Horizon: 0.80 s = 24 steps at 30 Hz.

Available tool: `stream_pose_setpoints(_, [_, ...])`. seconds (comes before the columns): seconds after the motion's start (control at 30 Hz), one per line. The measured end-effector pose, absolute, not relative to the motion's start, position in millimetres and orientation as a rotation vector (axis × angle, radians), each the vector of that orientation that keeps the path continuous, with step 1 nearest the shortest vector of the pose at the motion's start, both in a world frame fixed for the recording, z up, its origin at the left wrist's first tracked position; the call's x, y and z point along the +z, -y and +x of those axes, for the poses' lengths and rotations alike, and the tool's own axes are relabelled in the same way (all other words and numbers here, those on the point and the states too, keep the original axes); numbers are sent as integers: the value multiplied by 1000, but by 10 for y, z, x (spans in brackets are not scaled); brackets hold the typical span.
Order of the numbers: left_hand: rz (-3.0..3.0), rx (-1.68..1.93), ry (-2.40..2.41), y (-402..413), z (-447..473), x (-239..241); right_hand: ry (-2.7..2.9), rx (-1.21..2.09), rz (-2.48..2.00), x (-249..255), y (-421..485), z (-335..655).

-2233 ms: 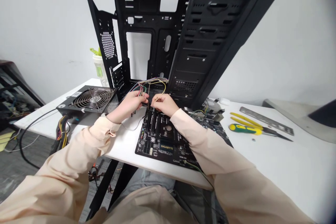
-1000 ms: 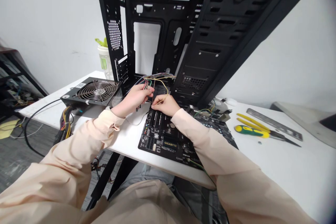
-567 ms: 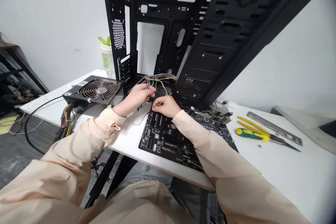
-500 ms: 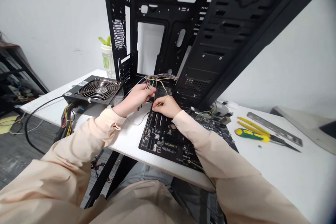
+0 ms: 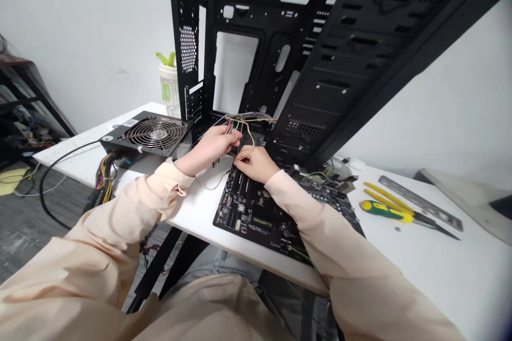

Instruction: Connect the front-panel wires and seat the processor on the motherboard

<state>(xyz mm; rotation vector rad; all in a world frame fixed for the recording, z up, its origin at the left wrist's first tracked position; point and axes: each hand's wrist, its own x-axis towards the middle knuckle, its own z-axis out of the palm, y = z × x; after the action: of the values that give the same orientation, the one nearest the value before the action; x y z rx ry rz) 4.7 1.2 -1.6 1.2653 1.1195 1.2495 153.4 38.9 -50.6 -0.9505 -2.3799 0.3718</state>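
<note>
- Cable bundle (image 5: pixel 104 181), left of frame; hangs from the near side of the power supply.
- Power supply (image 5: pixel 158 133), black, fan grille upward; left part of the table (image 5: pixel 428 266).
- Bottle (image 5: pixel 170 85), green-topped; upper left, behind the power supply.
- Left hand (image 5: pixel 218 145), frame centre; fingers closed around several coloured wires (image 5: pixel 256 115).
- Right hand (image 5: pixel 259 163), just right of the left; thumb and fingertips pinched on a yellow wire (image 5: pixel 250 133), at the motherboard's upper-left corner.
- Motherboard (image 5: pixel 261 221), black, flat; lower centre, partly beneath the right forearm.
- Computer case (image 5: pixel 310 104), black, open; upper centre to upper right.
- Screwdriver (image 5: pixel 378 209), green-and-yellow handle; right, beside yellow-handled pliers (image 5: pixel 386 197).
- Metal strip (image 5: pixel 424 204), slotted; far right, near the pliers.
</note>
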Motion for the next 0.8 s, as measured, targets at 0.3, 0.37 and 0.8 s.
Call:
stream_pose_setpoints(0.3, [1245, 1249, -1096, -14, 61, -24, 2458, 297, -952, -508, -403, 1504])
stream_pose_setpoints(0.37, [1237, 1256, -1088, -24, 58, -32, 2461, 306, -948, -510, -401, 1502])
stream_pose_setpoints(0.8, [1063, 1250, -1012, -2, 31, 43, 1869, 326, -1107, -488, -373, 1539])
